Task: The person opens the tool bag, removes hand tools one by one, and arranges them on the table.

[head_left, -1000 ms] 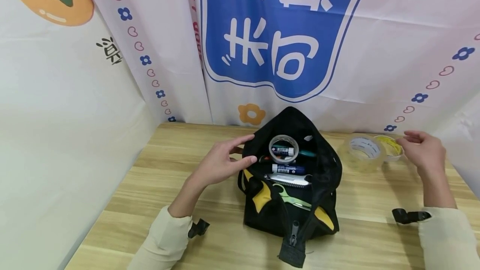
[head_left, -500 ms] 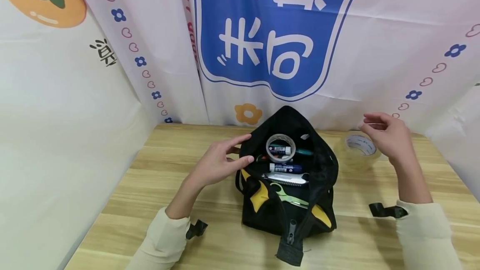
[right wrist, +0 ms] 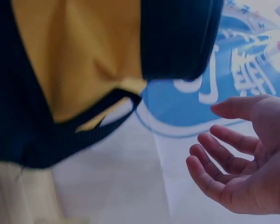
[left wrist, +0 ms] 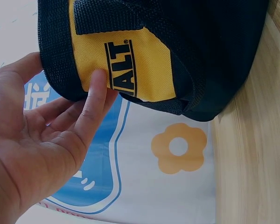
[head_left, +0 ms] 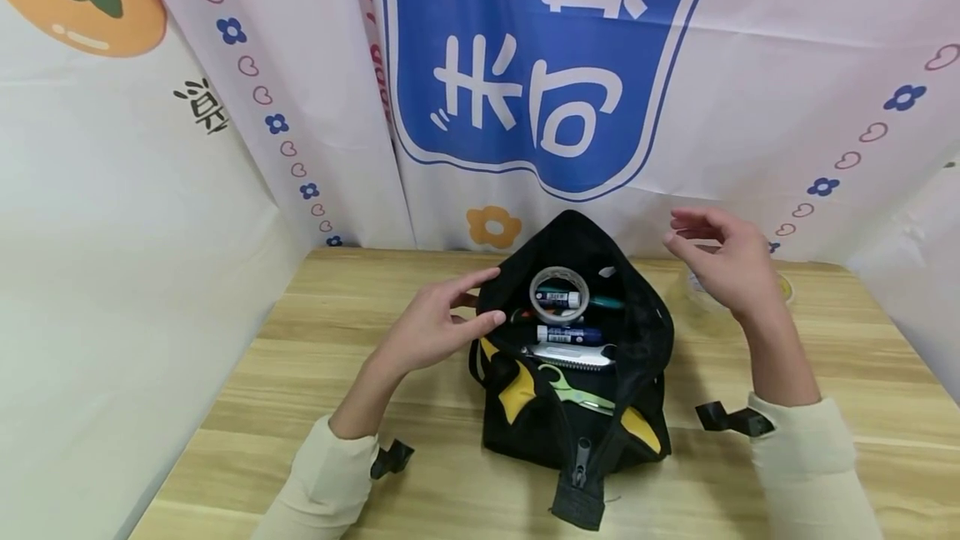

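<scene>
A black and yellow tool bag point(head_left: 525, 440) stands unzipped on the table, its mouth spread wide. My left hand point(head_left: 442, 319) holds its left rim; in the left wrist view, a finger lies on the yellow side panel point(left wrist: 154, 70). Inside the bag are a tape roll point(head_left: 537, 307), glue sticks point(head_left: 573, 334), a silver utility knife point(head_left: 573, 355) and green-handled scissors point(head_left: 581, 394). To the right of the bag, my right hand point(head_left: 727, 261) hovers with fingers loosely bent and nothing in it. Below it, a clear tape roll point(head_left: 705, 302) is partly covered by the hand.
A second tape roll, yellow inside point(head_left: 785, 288), shows behind my right wrist. A printed cloth point(head_left: 450, 190) hangs along the back edge of the wooden table point(head_left: 360, 298). The bag's zipper end point(head_left: 581, 502) flops toward the front.
My right hand has moved left, from beside the yellow-lined tape roll to over the clear roll, nearer the bag. My left hand has stayed at the rim. The head view has shifted slightly.
</scene>
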`<move>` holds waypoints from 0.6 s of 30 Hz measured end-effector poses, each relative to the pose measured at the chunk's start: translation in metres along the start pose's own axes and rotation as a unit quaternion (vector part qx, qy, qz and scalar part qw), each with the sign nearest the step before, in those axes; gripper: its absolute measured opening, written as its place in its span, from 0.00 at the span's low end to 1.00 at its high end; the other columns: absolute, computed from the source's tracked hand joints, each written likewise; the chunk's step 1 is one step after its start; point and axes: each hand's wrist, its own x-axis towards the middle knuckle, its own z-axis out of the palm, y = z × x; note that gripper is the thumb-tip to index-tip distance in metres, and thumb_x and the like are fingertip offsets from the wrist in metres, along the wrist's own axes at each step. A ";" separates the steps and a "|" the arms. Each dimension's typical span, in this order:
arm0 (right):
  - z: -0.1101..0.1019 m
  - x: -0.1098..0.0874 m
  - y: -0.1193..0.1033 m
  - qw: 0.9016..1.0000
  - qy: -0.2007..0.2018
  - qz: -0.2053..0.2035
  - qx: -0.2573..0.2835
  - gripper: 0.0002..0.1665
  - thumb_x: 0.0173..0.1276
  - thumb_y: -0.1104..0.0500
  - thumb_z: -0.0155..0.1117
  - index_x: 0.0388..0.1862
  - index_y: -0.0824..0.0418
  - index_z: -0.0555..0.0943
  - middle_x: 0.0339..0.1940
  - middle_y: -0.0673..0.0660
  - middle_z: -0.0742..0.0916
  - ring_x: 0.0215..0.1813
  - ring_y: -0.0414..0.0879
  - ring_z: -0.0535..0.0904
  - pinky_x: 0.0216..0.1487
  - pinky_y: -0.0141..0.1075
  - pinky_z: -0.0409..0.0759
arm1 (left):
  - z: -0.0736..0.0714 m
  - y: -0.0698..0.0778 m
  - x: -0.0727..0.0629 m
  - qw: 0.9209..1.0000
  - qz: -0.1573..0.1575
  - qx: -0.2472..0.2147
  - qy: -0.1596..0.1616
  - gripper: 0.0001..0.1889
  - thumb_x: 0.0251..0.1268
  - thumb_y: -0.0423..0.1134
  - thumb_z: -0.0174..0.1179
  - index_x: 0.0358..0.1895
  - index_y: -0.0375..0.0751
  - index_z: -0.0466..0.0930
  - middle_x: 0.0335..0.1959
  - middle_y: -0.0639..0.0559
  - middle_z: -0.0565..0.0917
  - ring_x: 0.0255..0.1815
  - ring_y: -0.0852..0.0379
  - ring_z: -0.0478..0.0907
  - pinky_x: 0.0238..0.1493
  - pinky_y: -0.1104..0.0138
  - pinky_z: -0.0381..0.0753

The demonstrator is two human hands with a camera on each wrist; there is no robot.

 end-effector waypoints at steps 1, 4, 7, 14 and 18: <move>0.002 -0.001 -0.003 1.000 -0.002 -0.005 0.002 0.28 0.80 0.51 0.67 0.72 0.62 0.81 0.64 0.65 0.86 0.53 0.27 0.78 0.51 0.12 0.76 | 0.000 0.000 0.000 1.000 -0.001 0.000 0.000 0.33 0.76 0.48 0.67 0.81 0.51 0.72 0.78 0.43 0.76 0.66 0.41 0.85 0.56 0.57 0.92; 0.006 -0.003 -0.013 1.000 -0.007 -0.024 0.006 0.27 0.79 0.51 0.68 0.72 0.61 0.82 0.63 0.65 0.87 0.53 0.30 0.79 0.52 0.12 0.77 | 0.000 0.000 -0.001 1.000 -0.002 0.001 -0.001 0.33 0.77 0.48 0.67 0.81 0.51 0.71 0.78 0.43 0.76 0.66 0.40 0.85 0.57 0.56 0.92; 0.011 -0.006 -0.022 0.999 -0.011 -0.044 0.008 0.26 0.79 0.53 0.69 0.71 0.61 0.82 0.62 0.64 0.88 0.54 0.31 0.79 0.52 0.12 0.77 | 0.000 0.000 -0.001 1.000 -0.002 0.001 -0.001 0.33 0.77 0.48 0.67 0.81 0.52 0.71 0.78 0.43 0.76 0.66 0.40 0.85 0.57 0.55 0.92; 0.024 -0.011 -0.037 0.996 -0.045 -0.068 0.024 0.23 0.78 0.56 0.70 0.68 0.61 0.83 0.60 0.62 0.89 0.54 0.38 0.84 0.52 0.14 0.79 | -0.001 0.000 -0.001 1.000 -0.004 0.001 0.000 0.33 0.77 0.48 0.67 0.81 0.52 0.71 0.78 0.42 0.76 0.67 0.40 0.85 0.58 0.55 0.92; 0.033 -0.011 -0.040 0.994 -0.071 -0.070 0.039 0.24 0.78 0.56 0.69 0.69 0.61 0.83 0.61 0.65 0.88 0.58 0.50 0.86 0.53 0.15 0.79 | 0.000 0.000 -0.001 1.000 -0.002 -0.001 0.001 0.33 0.76 0.48 0.68 0.81 0.52 0.72 0.78 0.42 0.76 0.66 0.40 0.85 0.57 0.55 0.92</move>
